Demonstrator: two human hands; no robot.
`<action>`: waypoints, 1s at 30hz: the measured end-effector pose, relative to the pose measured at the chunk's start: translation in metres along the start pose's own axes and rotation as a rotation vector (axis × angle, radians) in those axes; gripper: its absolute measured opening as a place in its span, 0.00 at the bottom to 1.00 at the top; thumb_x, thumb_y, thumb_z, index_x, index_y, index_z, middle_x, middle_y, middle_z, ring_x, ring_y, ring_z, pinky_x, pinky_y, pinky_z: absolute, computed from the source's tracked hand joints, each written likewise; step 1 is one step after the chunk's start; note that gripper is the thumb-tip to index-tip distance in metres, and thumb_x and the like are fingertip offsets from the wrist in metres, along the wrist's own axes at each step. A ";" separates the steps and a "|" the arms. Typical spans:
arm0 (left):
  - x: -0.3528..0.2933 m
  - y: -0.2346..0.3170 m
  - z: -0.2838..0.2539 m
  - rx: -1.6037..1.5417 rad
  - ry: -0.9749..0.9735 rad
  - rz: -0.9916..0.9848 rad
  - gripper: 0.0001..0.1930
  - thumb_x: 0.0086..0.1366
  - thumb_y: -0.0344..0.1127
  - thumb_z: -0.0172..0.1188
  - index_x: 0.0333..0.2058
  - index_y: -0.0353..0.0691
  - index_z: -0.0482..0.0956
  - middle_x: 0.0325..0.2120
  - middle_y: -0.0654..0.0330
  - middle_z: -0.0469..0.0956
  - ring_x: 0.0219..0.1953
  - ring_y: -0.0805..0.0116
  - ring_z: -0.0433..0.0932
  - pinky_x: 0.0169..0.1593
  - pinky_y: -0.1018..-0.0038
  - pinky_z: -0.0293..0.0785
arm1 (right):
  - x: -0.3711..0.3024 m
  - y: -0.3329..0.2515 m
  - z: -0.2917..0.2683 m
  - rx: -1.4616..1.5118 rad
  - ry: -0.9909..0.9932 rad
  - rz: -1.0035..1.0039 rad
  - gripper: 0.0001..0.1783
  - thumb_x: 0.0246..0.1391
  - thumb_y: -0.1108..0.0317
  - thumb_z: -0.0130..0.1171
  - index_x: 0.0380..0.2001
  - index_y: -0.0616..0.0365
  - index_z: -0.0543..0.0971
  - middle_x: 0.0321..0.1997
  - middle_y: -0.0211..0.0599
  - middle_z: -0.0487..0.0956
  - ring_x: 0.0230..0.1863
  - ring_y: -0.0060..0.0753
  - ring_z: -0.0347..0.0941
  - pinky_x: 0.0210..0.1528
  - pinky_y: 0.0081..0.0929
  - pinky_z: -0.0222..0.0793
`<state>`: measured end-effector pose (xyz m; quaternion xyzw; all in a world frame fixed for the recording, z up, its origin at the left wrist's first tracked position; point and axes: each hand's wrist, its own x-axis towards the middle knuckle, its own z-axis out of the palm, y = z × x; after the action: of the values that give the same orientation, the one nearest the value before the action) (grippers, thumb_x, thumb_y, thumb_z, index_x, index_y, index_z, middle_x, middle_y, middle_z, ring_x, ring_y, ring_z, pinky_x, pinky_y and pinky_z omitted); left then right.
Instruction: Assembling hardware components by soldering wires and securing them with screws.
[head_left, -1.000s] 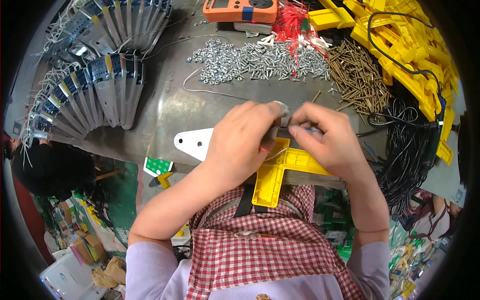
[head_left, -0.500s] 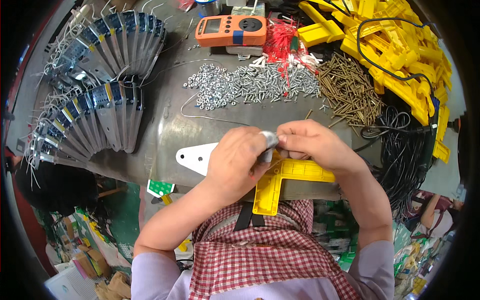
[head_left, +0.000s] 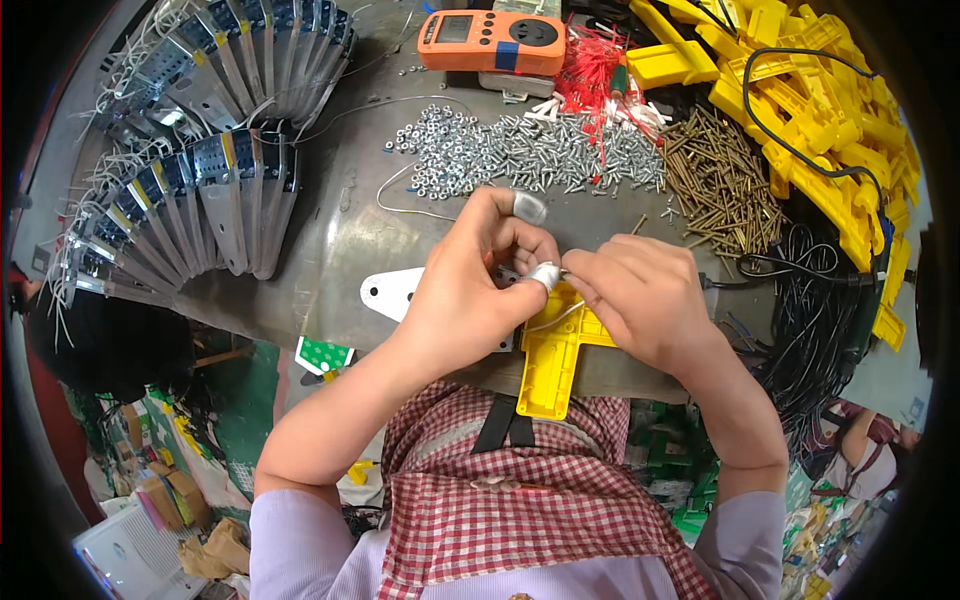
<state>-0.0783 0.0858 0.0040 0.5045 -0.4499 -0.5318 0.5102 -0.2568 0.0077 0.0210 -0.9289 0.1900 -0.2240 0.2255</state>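
Observation:
My left hand (head_left: 455, 285) is over a white plate (head_left: 388, 293) with round holes. Its index finger is raised, its other fingers are curled, and silvery-grey covers sit on index tip and thumb. The thumb tip meets the fingertips of my right hand (head_left: 640, 290), which pinch closed at a thin pale wire (head_left: 553, 319). What lies between the left thumb and curled fingers is hidden. Beneath both hands a yellow plastic housing half (head_left: 545, 375) lies at the bench's near edge, partly covered by the right hand.
Hex nuts (head_left: 435, 150), silver screws (head_left: 570, 155) and long brass-coloured screws (head_left: 715, 180) lie in heaps beyond my hands. An orange multimeter (head_left: 490, 42) stands behind them. Fanned metal plates with wires (head_left: 215, 200) are at left; yellow housings (head_left: 800, 110) and black cables (head_left: 815, 310) at right.
My left index finger has lifted away from the thumb, and the left hand has opened partway. My right hand has turned, its back now more upward. The whole view has shifted slightly.

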 end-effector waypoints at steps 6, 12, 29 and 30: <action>-0.025 -0.008 -0.002 0.596 0.138 0.274 0.32 0.50 0.28 0.65 0.53 0.33 0.61 0.40 0.53 0.75 0.44 0.58 0.74 0.50 0.66 0.68 | 0.004 0.008 0.005 0.187 -0.007 0.176 0.06 0.52 0.67 0.56 0.29 0.59 0.74 0.23 0.43 0.74 0.25 0.48 0.73 0.28 0.38 0.67; -0.044 -0.016 -0.005 0.874 0.149 0.561 0.21 0.50 0.25 0.60 0.46 0.37 0.75 0.38 0.55 0.75 0.45 0.53 0.72 0.53 0.58 0.62 | 0.009 0.020 0.008 0.362 0.036 0.252 0.09 0.53 0.66 0.56 0.32 0.61 0.74 0.29 0.44 0.74 0.28 0.45 0.72 0.32 0.34 0.67; -0.023 -0.013 0.012 0.883 0.264 0.561 0.10 0.45 0.28 0.66 0.30 0.44 0.79 0.24 0.66 0.77 0.34 0.68 0.74 0.42 0.69 0.58 | -0.031 -0.017 -0.004 0.029 0.070 0.143 0.08 0.40 0.74 0.63 0.25 0.59 0.75 0.31 0.34 0.69 0.37 0.39 0.66 0.40 0.33 0.61; -0.025 -0.008 0.013 0.892 0.262 0.534 0.10 0.46 0.29 0.66 0.30 0.44 0.79 0.23 0.67 0.76 0.33 0.69 0.74 0.42 0.69 0.57 | -0.026 -0.018 -0.003 0.044 0.080 0.141 0.08 0.40 0.74 0.63 0.26 0.59 0.75 0.31 0.35 0.69 0.37 0.40 0.67 0.39 0.33 0.61</action>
<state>-0.0925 0.1109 -0.0005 0.6024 -0.6774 -0.0730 0.4158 -0.2755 0.0334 0.0232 -0.8984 0.2590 -0.2484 0.2532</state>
